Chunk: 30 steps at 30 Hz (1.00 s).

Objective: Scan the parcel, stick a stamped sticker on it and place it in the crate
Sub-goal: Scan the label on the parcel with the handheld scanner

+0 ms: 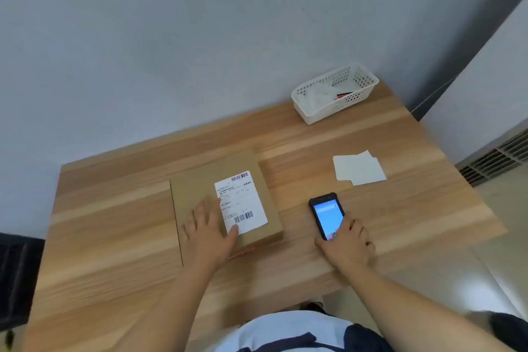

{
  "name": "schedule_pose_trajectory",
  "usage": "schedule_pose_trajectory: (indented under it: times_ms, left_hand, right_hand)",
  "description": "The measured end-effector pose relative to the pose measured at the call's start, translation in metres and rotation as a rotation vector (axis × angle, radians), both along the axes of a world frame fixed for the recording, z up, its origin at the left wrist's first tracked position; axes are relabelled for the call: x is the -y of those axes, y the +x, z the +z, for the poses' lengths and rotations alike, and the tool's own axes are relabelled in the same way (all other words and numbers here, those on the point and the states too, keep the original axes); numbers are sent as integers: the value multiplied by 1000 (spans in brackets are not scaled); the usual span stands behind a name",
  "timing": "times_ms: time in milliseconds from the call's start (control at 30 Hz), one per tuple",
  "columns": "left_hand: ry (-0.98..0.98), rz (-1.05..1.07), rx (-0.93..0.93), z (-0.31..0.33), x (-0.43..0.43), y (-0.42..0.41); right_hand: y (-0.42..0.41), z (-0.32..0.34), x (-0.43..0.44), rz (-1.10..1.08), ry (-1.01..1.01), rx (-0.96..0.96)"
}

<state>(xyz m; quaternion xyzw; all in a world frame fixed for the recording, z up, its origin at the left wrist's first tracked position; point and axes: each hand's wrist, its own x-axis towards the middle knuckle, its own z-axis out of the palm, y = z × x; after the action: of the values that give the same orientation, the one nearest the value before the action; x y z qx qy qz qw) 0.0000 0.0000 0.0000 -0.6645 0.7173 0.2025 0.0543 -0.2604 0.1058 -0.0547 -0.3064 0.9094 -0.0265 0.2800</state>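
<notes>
A: Status of the left side of the bench [114,237]?

B: The wooden surface there is bare. A flat brown cardboard parcel [200,180] lies near the middle, left of centre, resting flat on the bench. A white shipping label [243,200] with two barcodes is stuck on its top face, toward the right edge.

A: Left hand?

B: The left hand [208,234] lies flat on the parcel's near portion, fingers spread and extended, gripping nothing. The thumb tip touches the lower edge of the label.

A: Proceed right.

B: A black handheld scanner [325,214] with a lit blue screen lies on the bench, just beside the parcel's right edge but apart from it. The right hand [345,246] covers its near end, fingers curled over the lower part of the device. Whether the grip is fully closed cannot be told.

A: Further right?

B: Several white stickers [358,168] lie overlapped on the bench beyond the scanner. A white perforated plastic crate [334,94] stands at the far right corner, against the wall, well apart from the parcel. It holds some white material and a small dark item with red; these cannot be identified.
</notes>
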Motion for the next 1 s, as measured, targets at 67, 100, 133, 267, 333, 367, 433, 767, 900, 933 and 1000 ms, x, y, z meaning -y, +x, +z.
schedule_pose_trajectory:
  times_ms: [67, 100, 133, 267, 333, 367, 433, 767, 900, 933, 1000]
  left_hand:
    - [-11, 23, 15, -1, -1, -1]
    - [-6, 34, 24, -4, -3, 0]
    - [-11, 44, 20, -6, -6, 1]
    - [8, 83, 19, -10, -16, -1]
    - [14, 106, 8, -10, -19, -2]
    - [14, 118, 0, -10, -20, -2]
    - [14, 148, -26, -7, -21, -4]
    - [72, 346, -495, 36, -34, -47]
    - [327, 501, -805, 69, -34, -66]
    - [372, 499, -854, 74, -34, -70]
    - [424, 502, -960, 82, -34, -74]
  right_hand:
    - [-2, 0, 6, -8, -4, 8]
    - [-2, -2, 9, -20, 3, 25]
    - [-3, -4, 11, -33, 4, 33]
    - [-10, -9, 11, 20, 56, 5]
    - [-13, -10, 8, 52, 74, -20]
    - [-14, -9, 8, 62, 76, -23]
    - [-15, -7, 10, 69, 70, 5]
    - [-40, 61, 21, -449, -73, 1108]
    - [-43, 87, 18, -175, -64, 1278]
    - [-41, 93, 18, -122, -65, 1299]
    - [-37, 103, 18, -24, -67, 1333]
